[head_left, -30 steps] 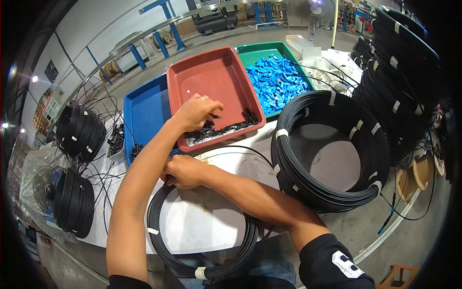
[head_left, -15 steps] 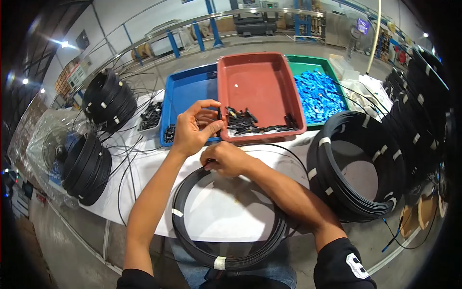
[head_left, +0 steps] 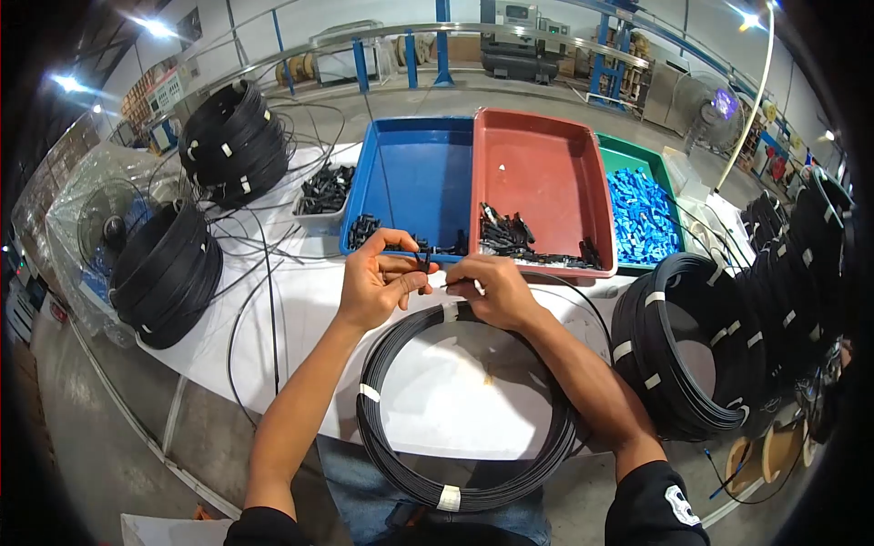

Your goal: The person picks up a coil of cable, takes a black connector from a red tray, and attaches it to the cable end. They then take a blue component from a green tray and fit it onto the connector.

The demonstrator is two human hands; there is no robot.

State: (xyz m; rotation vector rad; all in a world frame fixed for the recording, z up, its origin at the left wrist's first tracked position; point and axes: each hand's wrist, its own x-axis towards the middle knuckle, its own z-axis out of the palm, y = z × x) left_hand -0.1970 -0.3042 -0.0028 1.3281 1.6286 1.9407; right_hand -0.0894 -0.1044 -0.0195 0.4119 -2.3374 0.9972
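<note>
A small black plastic connector part (head_left: 424,261) is pinched upright between the thumb and fingers of my left hand (head_left: 371,287). Close to its right, my right hand (head_left: 496,289) has thumb and fingertips closed together on what looks like the thin end of a black cable, mostly covered by the fingers. Below both hands lies a coil of black cable (head_left: 375,432), bound with white tape (head_left: 449,498). It rests on the white-covered table (head_left: 437,391) and overhangs the front edge. My right forearm passes over the coil's right side.
Behind my hands stand a blue tray (head_left: 419,173) and a red tray (head_left: 537,182), both with black parts, and a green tray (head_left: 642,155) of blue connectors. A white tub (head_left: 319,221) holds more black parts. Cable coils are stacked left (head_left: 232,146) and right (head_left: 637,337).
My right hand has lifted off the coil's top and come up beside my left hand. The black part stays in my left hand. The view has shifted, so the trays appear further right.
</note>
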